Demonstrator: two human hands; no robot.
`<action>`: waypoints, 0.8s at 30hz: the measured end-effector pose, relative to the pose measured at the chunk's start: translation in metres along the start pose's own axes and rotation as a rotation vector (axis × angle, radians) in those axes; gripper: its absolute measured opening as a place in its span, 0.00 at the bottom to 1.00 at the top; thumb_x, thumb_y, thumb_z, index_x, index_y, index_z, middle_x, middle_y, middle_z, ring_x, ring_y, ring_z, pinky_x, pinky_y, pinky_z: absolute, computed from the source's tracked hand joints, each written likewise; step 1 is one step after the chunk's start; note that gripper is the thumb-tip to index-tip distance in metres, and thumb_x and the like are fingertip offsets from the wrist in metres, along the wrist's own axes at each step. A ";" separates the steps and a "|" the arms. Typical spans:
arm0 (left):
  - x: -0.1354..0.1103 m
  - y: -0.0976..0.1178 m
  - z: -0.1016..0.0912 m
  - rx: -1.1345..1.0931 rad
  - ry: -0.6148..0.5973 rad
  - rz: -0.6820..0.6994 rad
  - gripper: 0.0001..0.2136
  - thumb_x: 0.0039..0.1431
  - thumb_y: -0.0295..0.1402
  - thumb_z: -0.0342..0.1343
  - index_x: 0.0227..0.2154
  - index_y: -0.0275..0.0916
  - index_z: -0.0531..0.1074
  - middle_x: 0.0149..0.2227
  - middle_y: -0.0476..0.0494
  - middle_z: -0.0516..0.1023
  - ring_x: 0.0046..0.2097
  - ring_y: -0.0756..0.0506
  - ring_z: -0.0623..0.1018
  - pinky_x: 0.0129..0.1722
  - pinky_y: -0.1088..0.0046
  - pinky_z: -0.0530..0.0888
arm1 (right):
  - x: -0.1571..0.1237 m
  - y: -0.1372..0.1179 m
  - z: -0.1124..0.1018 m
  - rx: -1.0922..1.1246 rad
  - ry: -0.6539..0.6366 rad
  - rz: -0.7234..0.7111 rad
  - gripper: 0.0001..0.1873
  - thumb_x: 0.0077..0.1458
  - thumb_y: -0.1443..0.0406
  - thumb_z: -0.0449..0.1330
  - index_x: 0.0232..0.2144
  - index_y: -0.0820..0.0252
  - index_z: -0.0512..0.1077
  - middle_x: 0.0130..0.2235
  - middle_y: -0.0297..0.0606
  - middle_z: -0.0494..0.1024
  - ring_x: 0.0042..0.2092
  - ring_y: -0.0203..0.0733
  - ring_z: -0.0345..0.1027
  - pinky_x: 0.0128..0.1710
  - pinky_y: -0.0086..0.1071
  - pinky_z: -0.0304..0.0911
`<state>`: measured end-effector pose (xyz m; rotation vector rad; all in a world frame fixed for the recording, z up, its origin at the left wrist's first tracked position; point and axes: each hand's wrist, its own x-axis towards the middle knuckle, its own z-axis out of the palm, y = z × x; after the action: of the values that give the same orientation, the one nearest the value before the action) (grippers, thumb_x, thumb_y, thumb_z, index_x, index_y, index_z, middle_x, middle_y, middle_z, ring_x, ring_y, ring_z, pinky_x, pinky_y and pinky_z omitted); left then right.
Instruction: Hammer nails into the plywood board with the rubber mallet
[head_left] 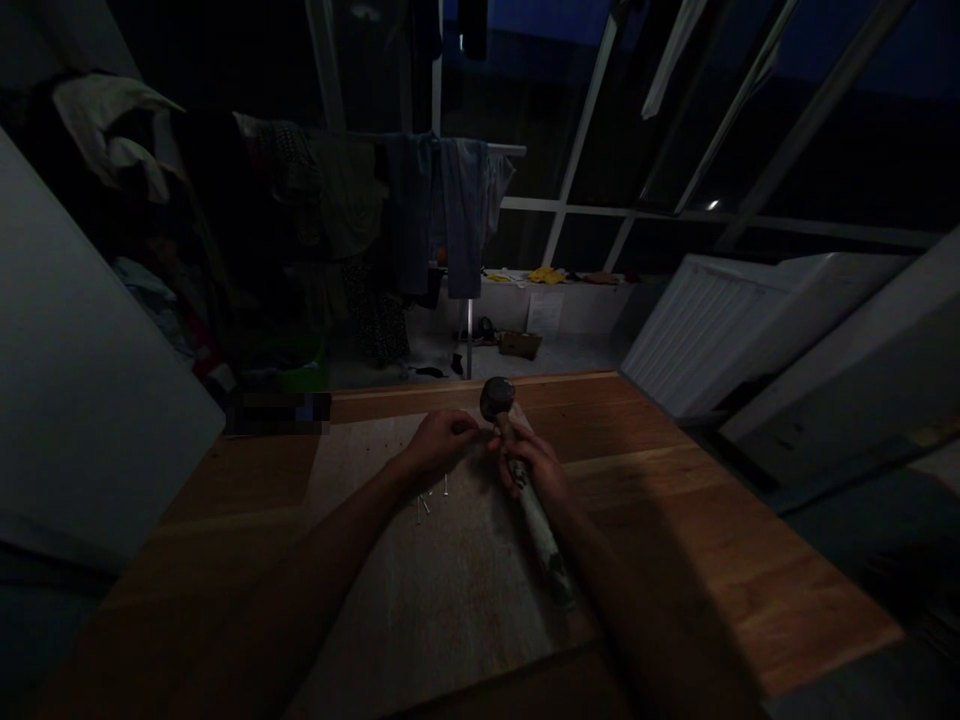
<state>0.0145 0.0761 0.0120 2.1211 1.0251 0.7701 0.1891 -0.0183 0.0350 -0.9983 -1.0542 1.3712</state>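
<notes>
My right hand (536, 462) is wrapped round the upper handle of a hammer (538, 530), close below its dark, rounded head. The pale handle slants down toward me past the hand. To the left of the hammer head, my left hand (444, 440) has its thumb and fingers pinched together over a light wooden board (442, 590). What the pinch holds, if anything, is too dark to make out. Several loose nails (424, 504) lie on the board just below my left hand. Small dark dots show on the board near its far left part.
The board rests on a brown wooden table (637, 450). A dark item (277, 413) is at the table's far left corner. Behind the table stands a rack with hanging clothes (457, 210). White ribbed panel (697, 330) is at right; a cardboard box (520, 344) sits beyond the table.
</notes>
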 end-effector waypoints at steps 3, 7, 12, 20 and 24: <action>0.000 -0.003 0.003 0.048 0.031 0.004 0.08 0.59 0.34 0.61 0.34 0.37 0.83 0.35 0.44 0.83 0.38 0.46 0.78 0.39 0.73 0.70 | 0.000 0.000 -0.001 -0.008 0.000 0.004 0.15 0.46 0.57 0.60 0.33 0.59 0.75 0.13 0.27 0.70 0.11 0.34 0.56 0.10 0.26 0.48; 0.000 -0.004 0.006 0.088 0.068 0.004 0.08 0.59 0.35 0.61 0.34 0.37 0.83 0.35 0.44 0.82 0.38 0.46 0.77 0.39 0.72 0.70 | 0.000 0.001 -0.001 0.010 0.010 -0.018 0.14 0.46 0.57 0.60 0.34 0.59 0.75 0.14 0.27 0.71 0.11 0.34 0.57 0.10 0.27 0.50; 0.001 0.000 0.004 0.095 0.092 -0.012 0.08 0.60 0.34 0.61 0.31 0.36 0.82 0.33 0.44 0.81 0.37 0.46 0.77 0.38 0.72 0.69 | 0.000 0.003 -0.001 0.013 -0.008 -0.024 0.12 0.48 0.57 0.60 0.31 0.59 0.74 0.13 0.28 0.70 0.10 0.33 0.55 0.10 0.26 0.47; 0.002 -0.005 0.006 0.093 0.105 -0.031 0.06 0.57 0.28 0.59 0.32 0.36 0.82 0.34 0.44 0.82 0.38 0.46 0.78 0.41 0.71 0.71 | 0.000 0.006 0.000 0.015 -0.056 0.004 0.12 0.50 0.54 0.62 0.29 0.56 0.70 0.16 0.25 0.69 0.10 0.32 0.56 0.09 0.26 0.48; 0.002 -0.006 0.005 0.082 0.096 -0.025 0.08 0.57 0.30 0.59 0.33 0.36 0.83 0.34 0.44 0.82 0.38 0.45 0.79 0.42 0.71 0.72 | -0.002 0.004 0.004 0.048 -0.036 0.006 0.15 0.49 0.52 0.65 0.30 0.55 0.69 0.21 0.26 0.73 0.10 0.31 0.57 0.07 0.26 0.49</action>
<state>0.0163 0.0789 0.0043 2.1540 1.1491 0.8375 0.1841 -0.0206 0.0327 -0.9458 -1.0406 1.4175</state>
